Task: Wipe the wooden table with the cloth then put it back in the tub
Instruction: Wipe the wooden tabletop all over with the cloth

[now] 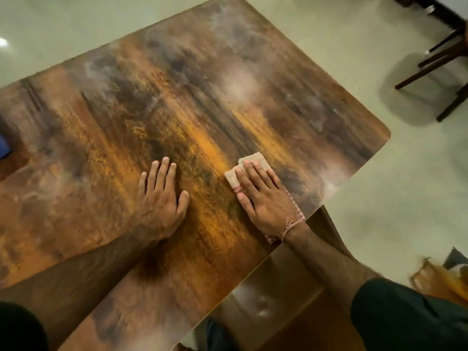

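At the far left edge a bit of something blue (3, 148) shows, cut off by the frame; I cannot tell what it is, and no tub is plainly in view. The wooden table (177, 97) fills most of the scene, its top mottled brown and orange, with pale hazy smears over the far half and along the right edge.

Near the middle, the left hand (162, 198) lies flat on the bare wood, fingers straight and slightly spread, holding nothing; it looks like a brace. Just to its right, the right hand (264, 198) lies flat on top of the cloth (249, 162) and presses it to the table with straight fingers, not curled round it. The cloth is folded small, beige with a pink checked edge. It peeks out beyond the fingertips and along the hand's right side, close to the table's near right edge. Far right, on the pale floor, stand the dark legs of a chair (435, 67).

By my reading the wiping is under way and not finished. The cloth is at the near right part of the top, and the haze on the far side suggests ground yet to cover, though I cannot tell for sure which patches are already wiped. Putting the cloth back in the tub is not yet done.
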`<state>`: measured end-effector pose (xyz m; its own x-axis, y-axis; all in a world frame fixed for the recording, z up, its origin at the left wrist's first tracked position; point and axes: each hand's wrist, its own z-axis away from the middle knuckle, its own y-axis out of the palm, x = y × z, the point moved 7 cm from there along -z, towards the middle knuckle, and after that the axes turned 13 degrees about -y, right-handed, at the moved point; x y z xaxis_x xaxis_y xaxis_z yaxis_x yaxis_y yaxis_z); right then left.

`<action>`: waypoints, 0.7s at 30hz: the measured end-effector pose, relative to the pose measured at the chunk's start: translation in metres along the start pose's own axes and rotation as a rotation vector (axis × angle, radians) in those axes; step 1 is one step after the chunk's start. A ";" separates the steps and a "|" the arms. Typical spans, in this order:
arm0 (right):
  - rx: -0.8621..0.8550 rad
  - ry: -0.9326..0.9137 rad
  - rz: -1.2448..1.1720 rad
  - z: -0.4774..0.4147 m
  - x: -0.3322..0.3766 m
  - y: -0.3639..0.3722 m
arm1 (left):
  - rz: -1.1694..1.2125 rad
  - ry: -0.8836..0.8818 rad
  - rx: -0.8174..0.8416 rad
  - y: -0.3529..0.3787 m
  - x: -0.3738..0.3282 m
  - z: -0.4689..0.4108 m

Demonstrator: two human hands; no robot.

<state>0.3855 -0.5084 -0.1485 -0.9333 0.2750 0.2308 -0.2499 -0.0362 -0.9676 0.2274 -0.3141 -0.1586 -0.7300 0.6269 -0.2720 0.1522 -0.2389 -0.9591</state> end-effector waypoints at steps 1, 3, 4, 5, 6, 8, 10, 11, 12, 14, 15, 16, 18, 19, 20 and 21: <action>-0.003 0.013 0.004 -0.002 -0.020 -0.005 | 0.000 0.021 0.019 0.003 -0.012 -0.007; -0.039 0.168 -0.020 -0.007 -0.068 -0.017 | 0.002 0.062 0.057 0.010 -0.034 -0.020; -0.072 0.264 -0.024 -0.009 -0.091 -0.024 | 0.000 0.081 0.068 0.013 -0.044 -0.026; -0.099 0.339 -0.020 -0.011 -0.108 -0.029 | -0.003 0.101 0.076 0.015 -0.054 -0.032; -0.111 0.381 -0.014 -0.013 -0.116 -0.032 | -0.009 0.121 0.086 0.017 -0.063 -0.038; -0.120 0.398 -0.028 -0.014 -0.113 -0.031 | -0.026 0.174 0.106 0.019 -0.083 -0.052; -0.136 0.390 -0.065 -0.009 -0.106 -0.029 | -0.050 0.230 0.115 0.023 -0.109 -0.067; -0.139 0.379 -0.068 -0.007 -0.103 -0.027 | -0.064 0.255 0.121 0.025 -0.122 -0.075; -0.136 0.360 -0.060 -0.004 -0.101 -0.026 | -0.075 0.280 0.125 0.028 -0.135 -0.083; -0.104 0.288 -0.044 -0.002 -0.105 -0.025 | -0.097 0.325 0.140 0.035 -0.163 -0.099; -0.081 0.242 -0.037 -0.003 -0.111 -0.027 | -0.107 0.340 0.152 0.039 -0.175 -0.106; -0.061 0.214 -0.034 -0.003 -0.122 -0.030 | -0.118 0.351 0.163 0.042 -0.185 -0.112; -0.062 0.269 -0.047 -0.006 -0.157 -0.037 | -0.142 0.367 0.172 0.047 -0.198 -0.120; -0.084 0.334 -0.048 -0.009 -0.177 -0.042 | -0.154 0.372 0.166 0.048 -0.201 -0.123; -0.103 0.406 -0.045 -0.012 -0.192 -0.045 | -0.163 0.378 0.152 0.049 -0.202 -0.124; -0.115 0.466 -0.040 -0.015 -0.199 -0.046 | -0.165 0.381 0.136 0.049 -0.203 -0.124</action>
<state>0.5864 -0.5465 -0.1517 -0.7024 0.6759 0.2231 -0.2286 0.0827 -0.9700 0.4654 -0.3609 -0.1600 -0.4352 0.8877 -0.1504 -0.0538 -0.1924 -0.9798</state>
